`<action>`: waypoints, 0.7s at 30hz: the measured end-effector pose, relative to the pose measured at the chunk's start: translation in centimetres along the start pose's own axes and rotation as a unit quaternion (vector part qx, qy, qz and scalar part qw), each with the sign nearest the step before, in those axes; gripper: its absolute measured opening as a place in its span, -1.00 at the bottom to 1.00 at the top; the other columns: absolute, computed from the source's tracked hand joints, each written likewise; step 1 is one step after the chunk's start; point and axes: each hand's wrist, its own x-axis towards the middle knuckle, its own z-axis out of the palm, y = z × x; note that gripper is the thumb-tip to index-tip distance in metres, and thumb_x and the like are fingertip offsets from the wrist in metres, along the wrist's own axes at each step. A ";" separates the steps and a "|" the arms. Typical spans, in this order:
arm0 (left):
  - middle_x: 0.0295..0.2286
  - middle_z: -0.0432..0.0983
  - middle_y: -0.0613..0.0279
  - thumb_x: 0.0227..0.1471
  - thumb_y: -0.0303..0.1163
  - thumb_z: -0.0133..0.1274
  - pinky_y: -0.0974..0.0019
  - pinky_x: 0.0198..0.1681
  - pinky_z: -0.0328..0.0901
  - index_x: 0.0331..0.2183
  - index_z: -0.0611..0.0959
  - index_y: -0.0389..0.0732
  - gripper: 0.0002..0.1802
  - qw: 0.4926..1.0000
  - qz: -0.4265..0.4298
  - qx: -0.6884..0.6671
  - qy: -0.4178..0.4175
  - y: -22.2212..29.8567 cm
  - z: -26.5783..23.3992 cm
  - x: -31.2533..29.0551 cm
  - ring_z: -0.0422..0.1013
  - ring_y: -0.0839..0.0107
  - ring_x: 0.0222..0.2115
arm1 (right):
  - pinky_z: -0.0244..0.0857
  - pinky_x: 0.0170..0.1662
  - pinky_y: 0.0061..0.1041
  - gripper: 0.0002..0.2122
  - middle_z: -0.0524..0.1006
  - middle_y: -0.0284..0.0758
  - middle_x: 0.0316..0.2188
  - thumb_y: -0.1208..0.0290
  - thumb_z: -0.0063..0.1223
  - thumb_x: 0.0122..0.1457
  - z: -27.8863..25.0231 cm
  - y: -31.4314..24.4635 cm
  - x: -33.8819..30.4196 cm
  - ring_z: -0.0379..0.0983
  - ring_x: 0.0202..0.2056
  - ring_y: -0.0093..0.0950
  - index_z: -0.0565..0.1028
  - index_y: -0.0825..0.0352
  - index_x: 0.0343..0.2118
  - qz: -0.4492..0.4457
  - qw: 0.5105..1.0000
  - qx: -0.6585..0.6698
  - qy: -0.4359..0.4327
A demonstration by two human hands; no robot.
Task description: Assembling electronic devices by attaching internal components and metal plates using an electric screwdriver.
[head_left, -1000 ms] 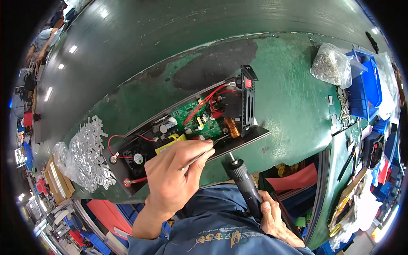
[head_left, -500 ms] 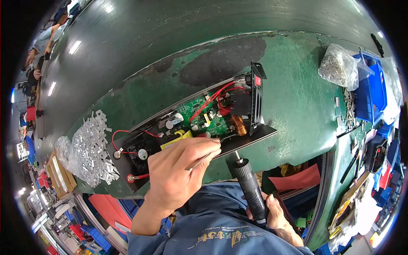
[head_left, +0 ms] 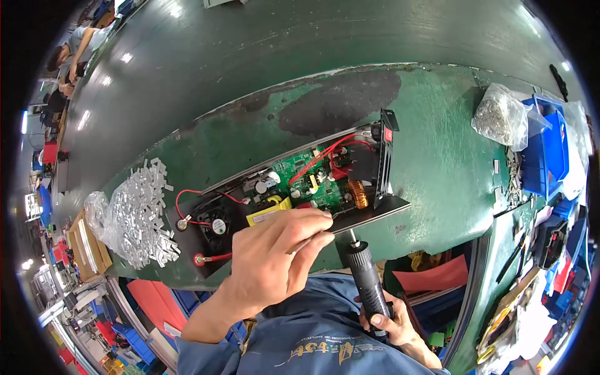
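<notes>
An open black metal case [head_left: 370,215] lies slantwise on the green bench. It holds a green circuit board [head_left: 301,167], a copper coil [head_left: 358,194], a yellow-wrapped transformer [head_left: 269,211] and a round fan [head_left: 218,226]. Over the case's near wall, my left hand [head_left: 272,256] is closed in a pinch; a thin grey edge shows between thumb and fingers. A black electric screwdriver [head_left: 367,281] points up and away in my right hand [head_left: 400,325], which is wrapped round its lower end. The bit's tip meets the near wall's underside; any screw there is hidden.
Left of the case, a clear bag spills a pile of small silvery pieces [head_left: 145,215]. A filled plastic bag [head_left: 500,115] and blue bins [head_left: 545,144] stand at the right. Another person [head_left: 78,53] sits far left. Below the bench edge lies a red sheet [head_left: 434,275].
The screwdriver's bit has come up against the near wall of the case, from just short of it. The case, bench and my left hand appear slightly lower and to the right in view.
</notes>
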 end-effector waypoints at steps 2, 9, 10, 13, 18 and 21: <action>-0.28 0.67 0.08 0.11 -0.52 0.18 0.32 -0.32 0.50 -0.22 0.63 -0.24 -0.85 0.996 -0.008 -0.061 0.068 0.9 -1.0 0.3 0.63 0.14 -0.31 | 0.30 -0.30 -0.57 -0.29 0.55 -0.32 -0.49 -0.03 0.33 0.07 0.5 -0.6 -0.1 0.45 -0.45 -0.58 0.41 0.54 0.06 0.025 0.999 -0.007 0.031; -0.36 0.43 0.31 -0.13 -0.49 0.23 0.35 -0.47 0.39 -0.16 0.66 -0.26 -0.62 0.981 0.041 0.159 -0.106 2.0 -1.4 1.5 0.42 0.42 -0.39 | 0.28 -0.27 -0.59 -0.35 0.55 -0.33 -0.45 0.04 0.31 0.13 0.0 0.5 -0.7 0.43 -0.42 -0.59 0.41 0.49 0.10 0.035 0.996 -0.073 0.047; -0.36 0.42 0.31 -0.11 -0.47 0.21 0.38 -0.48 0.38 -0.17 0.66 -0.26 -0.64 0.969 0.042 0.203 -0.132 1.7 -0.8 1.5 0.41 0.43 -0.37 | 0.28 -0.27 -0.59 -0.35 0.55 -0.33 -0.45 0.04 0.31 0.13 -0.1 0.4 -0.6 0.43 -0.42 -0.59 0.41 0.49 0.10 0.037 0.996 -0.073 0.047; -0.37 0.41 0.32 -0.10 -0.44 0.15 0.48 -0.53 0.34 -0.20 0.67 -0.29 -0.67 0.950 0.060 0.253 -0.171 1.5 -0.6 1.5 0.40 0.45 -0.31 | 0.29 -0.27 -0.56 -0.34 0.55 -0.32 -0.43 0.02 0.25 0.16 -0.1 0.8 -0.7 0.43 -0.40 -0.58 0.38 0.49 0.13 0.044 0.996 -0.065 0.040; -0.39 0.40 0.27 -0.11 -0.44 0.23 0.31 -0.44 0.37 -0.19 0.67 -0.28 -0.65 0.949 0.031 0.235 -0.206 1.7 -0.5 2.0 0.43 0.34 -0.37 | 0.28 -0.25 -0.55 -0.15 0.54 -0.29 -0.42 -0.44 -0.30 0.25 0.1 1.0 -0.5 0.42 -0.39 -0.57 0.38 0.49 0.04 -0.025 0.994 -0.099 0.047; -0.40 0.37 0.24 -0.09 -0.45 0.21 0.30 -0.43 0.37 -0.20 0.65 -0.32 -0.67 0.946 0.033 0.223 -0.234 1.7 -0.5 2.6 0.42 0.33 -0.39 | 0.28 -0.26 -0.56 -0.07 0.54 -0.28 -0.42 -0.52 -0.50 0.21 0.3 0.7 -0.5 0.43 -0.39 -0.56 0.39 0.49 -0.03 -0.045 0.981 -0.172 0.078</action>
